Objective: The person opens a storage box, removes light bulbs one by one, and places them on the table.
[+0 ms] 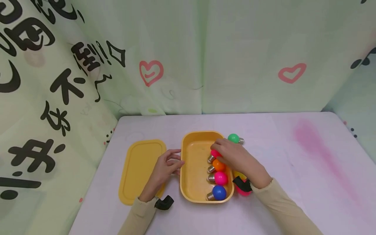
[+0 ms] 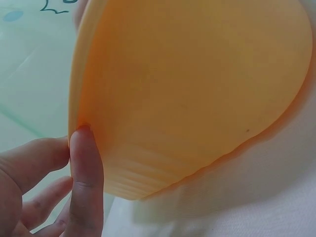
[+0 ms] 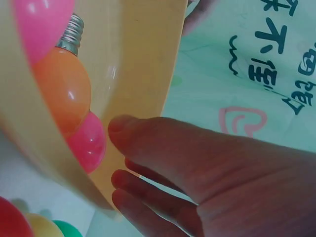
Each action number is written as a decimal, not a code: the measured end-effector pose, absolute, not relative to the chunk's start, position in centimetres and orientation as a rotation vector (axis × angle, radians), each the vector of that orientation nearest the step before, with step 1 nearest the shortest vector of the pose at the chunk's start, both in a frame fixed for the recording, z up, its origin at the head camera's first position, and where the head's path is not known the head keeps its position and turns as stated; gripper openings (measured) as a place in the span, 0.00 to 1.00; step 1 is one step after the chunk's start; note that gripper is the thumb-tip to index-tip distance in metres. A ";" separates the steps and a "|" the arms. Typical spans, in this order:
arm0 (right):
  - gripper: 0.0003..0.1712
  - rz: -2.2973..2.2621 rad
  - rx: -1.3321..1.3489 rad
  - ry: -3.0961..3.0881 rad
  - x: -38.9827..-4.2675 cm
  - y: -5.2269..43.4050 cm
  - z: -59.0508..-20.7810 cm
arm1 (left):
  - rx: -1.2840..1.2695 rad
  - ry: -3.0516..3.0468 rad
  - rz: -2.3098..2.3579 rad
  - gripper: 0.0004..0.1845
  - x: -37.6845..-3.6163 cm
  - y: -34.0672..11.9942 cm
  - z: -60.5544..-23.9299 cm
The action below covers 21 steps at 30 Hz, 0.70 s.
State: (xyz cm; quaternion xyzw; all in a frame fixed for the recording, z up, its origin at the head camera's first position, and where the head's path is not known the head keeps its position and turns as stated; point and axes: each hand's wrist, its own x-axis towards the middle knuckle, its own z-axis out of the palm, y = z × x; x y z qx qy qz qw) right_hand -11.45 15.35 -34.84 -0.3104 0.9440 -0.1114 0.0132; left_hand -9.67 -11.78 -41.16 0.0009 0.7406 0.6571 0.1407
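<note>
A yellow plastic container (image 1: 192,169) stands on the table, with light bulbs in a column along its right side. From the front these are a blue bulb (image 1: 219,192), a pink bulb (image 1: 221,178), an orange bulb (image 1: 218,165) and a second pink bulb (image 1: 215,153), all with metal screw bases pointing left. My left hand (image 1: 165,169) pinches the container's left rim between thumb and fingers, as the left wrist view shows. Over the right rim reaches my right hand (image 1: 236,156), its relaxed fingers beside the farther pink bulb; the right wrist view shows nothing held.
Left of the container lies a flat yellow lid (image 1: 141,173). Outside its right wall are a green bulb (image 1: 233,138), a yellow bulb (image 1: 239,175) and a pinkish-red bulb (image 1: 244,192), partly covered by the right wrist. A patterned curtain (image 1: 235,58) hangs behind the table.
</note>
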 end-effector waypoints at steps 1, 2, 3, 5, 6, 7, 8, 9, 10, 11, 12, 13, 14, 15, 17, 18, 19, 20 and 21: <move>0.17 -0.341 -0.969 2.935 -11.6 15.2 -34.9 | 0.006 2.141 1.894 0.27 -9.7 -11.8 -41.2; 0.17 -0.334 -0.964 2.925 -11.7 15.2 -34.8 | 0.008 2.143 1.892 0.27 -9.7 -11.8 -41.2; 0.17 -0.326 -0.955 2.914 -11.9 15.1 -34.8 | 0.009 2.144 1.889 0.27 -9.7 -11.8 -41.2; 0.15 -0.293 -0.940 2.894 -12.2 14.8 -34.7 | 0.012 2.144 1.888 0.28 -9.7 -11.8 -41.2; 0.15 -0.275 -0.934 2.883 -12.4 14.7 -34.6 | 0.014 2.144 1.889 0.28 -9.7 -11.8 -41.2; 0.14 -0.252 -0.921 2.868 -12.5 14.6 -34.5 | 0.017 2.141 1.892 0.28 -9.7 -11.9 -41.2; 0.14 -0.228 -0.909 2.852 -12.7 14.4 -34.4 | 0.021 2.139 1.896 0.28 -9.7 -11.9 -41.3; 0.13 -0.203 -0.904 2.841 -12.9 14.3 -34.3 | 0.027 2.139 1.900 0.28 -9.7 -11.9 -41.3; 0.13 -0.182 -0.894 2.827 -13.1 14.2 -34.2 | 0.028 2.137 1.902 0.28 -9.8 -11.9 -41.3; 0.13 -0.165 -0.885 2.814 -13.2 14.0 -34.1 | 0.028 2.138 1.903 0.27 -9.8 -11.9 -41.3; 0.14 -0.154 -0.874 2.796 -13.4 13.9 -34.1 | 0.028 2.138 1.903 0.27 -9.8 -11.9 -41.3; 0.14 -0.146 -0.867 2.781 -13.5 13.8 -34.0 | 0.027 2.138 1.901 0.27 -9.8 -11.9 -41.3; 0.14 -0.142 -0.869 2.770 -13.6 13.8 -34.0 | 0.025 2.142 1.899 0.27 -9.8 -11.9 -41.3; 0.13 -0.147 -0.865 2.759 -13.7 13.7 -34.0 | 0.023 2.144 1.897 0.27 -9.8 -11.8 -41.3; 0.12 -0.148 -0.875 2.749 -13.9 13.5 -34.2 | 0.015 2.145 1.895 0.27 -9.8 -11.8 -41.3; 0.10 -0.149 -0.878 2.745 -14.1 13.5 -34.2 | 0.014 2.143 1.896 0.27 -9.8 -11.8 -41.3; 0.09 -0.145 -0.881 2.747 -14.2 13.4 -34.3 | 0.013 2.144 1.895 0.27 -9.8 -11.8 -41.4; 0.09 -0.147 -0.882 2.747 -14.3 13.4 -34.5 | 0.015 2.143 1.896 0.27 -9.8 -11.8 -41.4; 0.08 -0.149 -0.884 2.748 -14.4 13.3 -34.6 | 0.015 2.142 1.896 0.27 -9.8 -11.8 -41.4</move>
